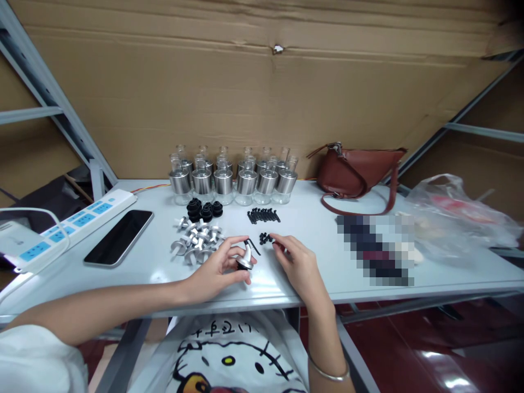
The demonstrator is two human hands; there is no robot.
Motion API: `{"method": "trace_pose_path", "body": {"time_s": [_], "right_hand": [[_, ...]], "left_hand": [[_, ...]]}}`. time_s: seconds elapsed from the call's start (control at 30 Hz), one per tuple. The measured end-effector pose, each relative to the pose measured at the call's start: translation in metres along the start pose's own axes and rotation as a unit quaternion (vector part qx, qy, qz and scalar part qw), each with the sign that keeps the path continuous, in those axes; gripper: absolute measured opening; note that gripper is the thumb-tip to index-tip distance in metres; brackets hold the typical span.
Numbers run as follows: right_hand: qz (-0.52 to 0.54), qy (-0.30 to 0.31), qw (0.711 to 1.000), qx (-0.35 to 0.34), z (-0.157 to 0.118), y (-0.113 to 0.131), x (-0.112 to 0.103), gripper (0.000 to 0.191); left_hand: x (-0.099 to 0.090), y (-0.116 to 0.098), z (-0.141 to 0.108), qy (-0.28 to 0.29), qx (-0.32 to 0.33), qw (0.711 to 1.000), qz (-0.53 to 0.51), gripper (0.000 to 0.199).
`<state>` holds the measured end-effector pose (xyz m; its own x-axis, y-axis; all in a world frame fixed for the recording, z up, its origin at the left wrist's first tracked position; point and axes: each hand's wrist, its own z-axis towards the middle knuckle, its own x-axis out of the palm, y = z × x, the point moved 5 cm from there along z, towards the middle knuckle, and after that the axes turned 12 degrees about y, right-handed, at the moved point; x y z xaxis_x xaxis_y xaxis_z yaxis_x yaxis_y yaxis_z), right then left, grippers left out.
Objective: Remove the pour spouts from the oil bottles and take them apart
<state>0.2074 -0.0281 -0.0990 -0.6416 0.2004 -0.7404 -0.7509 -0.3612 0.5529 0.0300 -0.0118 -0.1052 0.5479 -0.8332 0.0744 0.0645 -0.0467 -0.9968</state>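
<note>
My left hand (223,267) is closed around a silver pour spout (245,258) with a black base. A thin black lever (254,247) sticks out from the top of this spout. My right hand (298,265) has its thumb and index fingertip close together at the edge of a small pile of black caps (264,238), pinching one of them. Loose silver pour spouts (200,238) lie in a heap left of my left hand. Behind the caps is a row of black levers (263,215). Black ribbed stoppers (203,209) are bunched behind the heap.
Glass bottles with metal sleeves (223,182) stand in two rows at the back. A phone (119,238) and a power strip (77,226) lie at left. A brown handbag (360,172), a blurred-out patch (374,248) and a plastic bag (458,213) are at right.
</note>
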Motion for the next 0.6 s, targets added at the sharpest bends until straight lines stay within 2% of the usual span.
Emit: {"method": "trace_pose_path", "body": {"time_s": [0.17,0.27,0.37,0.43,0.5,0.6], "right_hand": [[-0.018,-0.011,1.000,-0.016,0.001,-0.001,0.000,0.018],[-0.017,0.000,1.000,-0.008,0.001,-0.001,0.000,0.015],[-0.016,0.009,1.000,0.000,0.002,-0.002,0.001,0.014],[-0.022,0.013,1.000,0.006,0.002,-0.004,0.003,0.015],[-0.027,0.018,0.999,0.014,0.003,-0.006,0.005,0.015],[-0.030,0.023,0.999,0.022,0.003,-0.008,0.006,0.015]], "left_hand": [[-0.001,0.001,0.001,0.004,0.006,1.000,0.013,0.055],[0.000,-0.002,-0.003,0.003,0.028,0.996,0.087,0.054],[0.008,-0.004,-0.010,0.064,0.070,0.972,0.213,0.056],[0.013,-0.003,-0.013,0.107,0.083,0.957,0.258,0.058],[0.012,-0.002,-0.013,0.099,0.073,0.959,0.255,0.058],[0.008,0.000,-0.009,0.052,0.040,0.979,0.191,0.059]]}}
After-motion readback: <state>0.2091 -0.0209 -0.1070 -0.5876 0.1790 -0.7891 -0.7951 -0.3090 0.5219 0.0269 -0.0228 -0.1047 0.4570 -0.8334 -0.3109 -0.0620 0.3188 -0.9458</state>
